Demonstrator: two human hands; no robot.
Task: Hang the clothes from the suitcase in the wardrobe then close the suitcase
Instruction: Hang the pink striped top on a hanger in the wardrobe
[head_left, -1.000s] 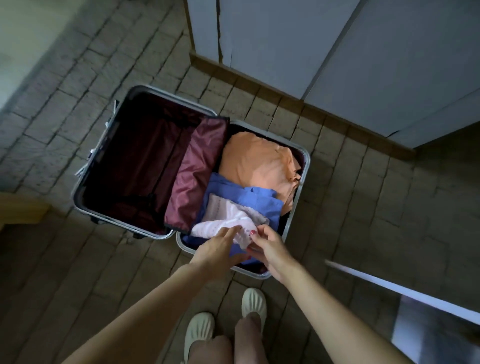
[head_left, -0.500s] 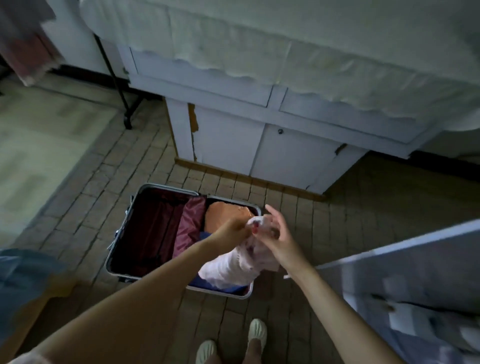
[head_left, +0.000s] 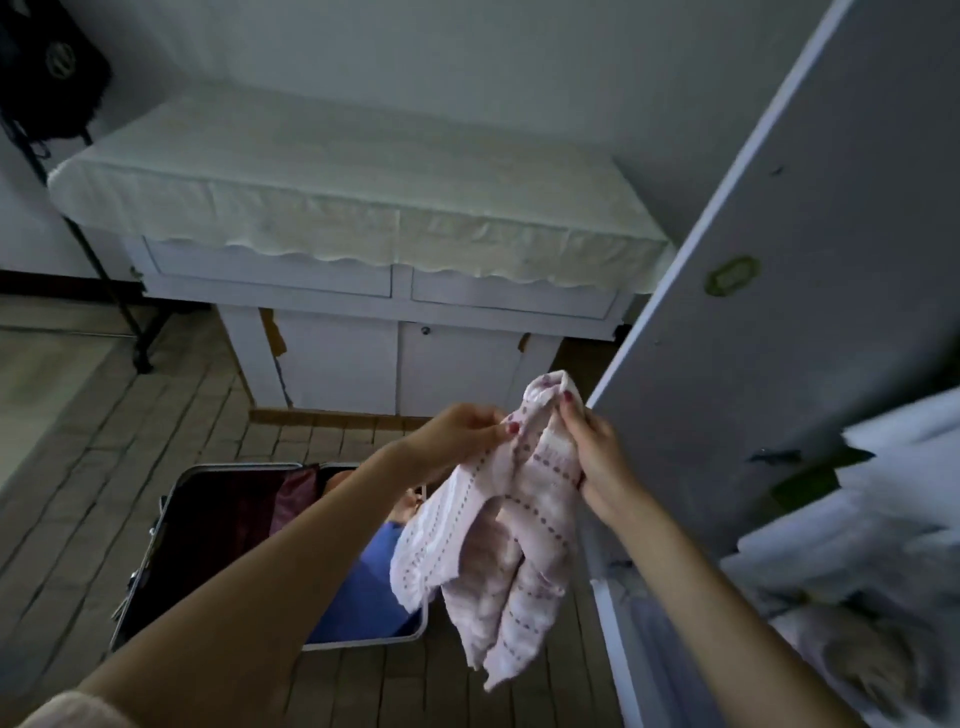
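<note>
A pale pink garment with dotted purple stripes (head_left: 511, 545) hangs in the air in front of me. My left hand (head_left: 457, 434) pinches its upper left edge, and my right hand (head_left: 592, 452) grips its top on the right. Below, the open suitcase (head_left: 156, 551) lies on the brick floor, with a dark red lining, a blue garment (head_left: 371, 587) and a bit of an orange one (head_left: 405, 506) inside. My left arm hides part of the case. The open wardrobe door (head_left: 805, 270) stands at the right.
A white cabinet (head_left: 395, 358) covered by a cream cloth stands against the far wall. Folded pale textiles (head_left: 883, 525) lie stacked on wardrobe shelves at the right. A dark stand (head_left: 109, 291) with a black bag on it is at the far left.
Both hands have lifted the pink garment out of the suitcase to chest height. My view has risen from the case to the cabinet and the wardrobe door.
</note>
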